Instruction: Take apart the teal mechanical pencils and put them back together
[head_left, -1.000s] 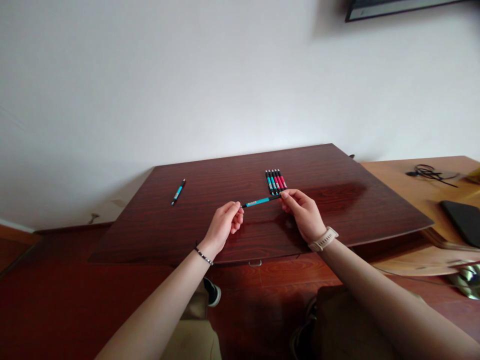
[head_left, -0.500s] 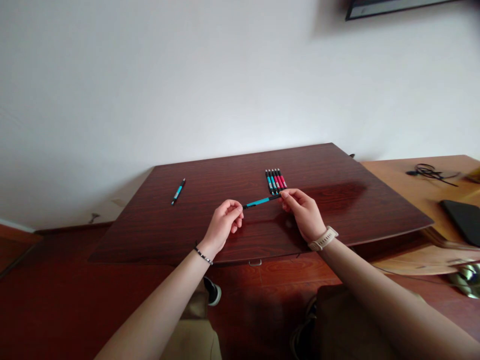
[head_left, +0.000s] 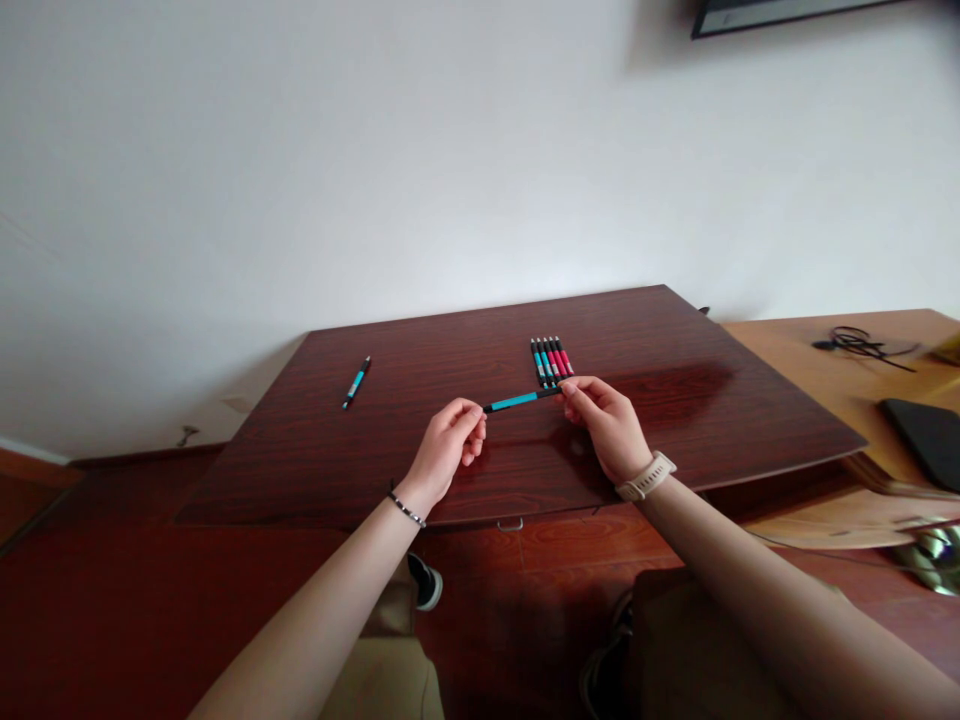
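Note:
A blue and black pen (head_left: pixel 517 400) stretches between my two hands, held nearly level above the dark wooden table (head_left: pixel 420 350). My left hand (head_left: pixel 452 440) pinches its left end between thumb and fingers. At the other end, the fingertips of my right hand (head_left: pixel 604 420) are closed on the black part. Just beyond my right hand lies a neat row of pens, blue ones (head_left: pixel 541 362) on the left and red ones (head_left: pixel 561 357) on the right. Another blue pen (head_left: pixel 357 383) rests alone on the table's left side, tilted.
To the right, a lighter wooden desk (head_left: pixel 795 345) adjoins the table and carries a coiled black cable (head_left: pixel 862 343) and a flat black object (head_left: pixel 926 440). A white wall (head_left: pixel 450 180) rises behind the table. Part of a dark-framed screen (head_left: pixel 787 12) hangs at upper right.
The left end of the held pen has risen very slightly. Both hands keep their grip in nearly the same place, and the other pens have not moved.

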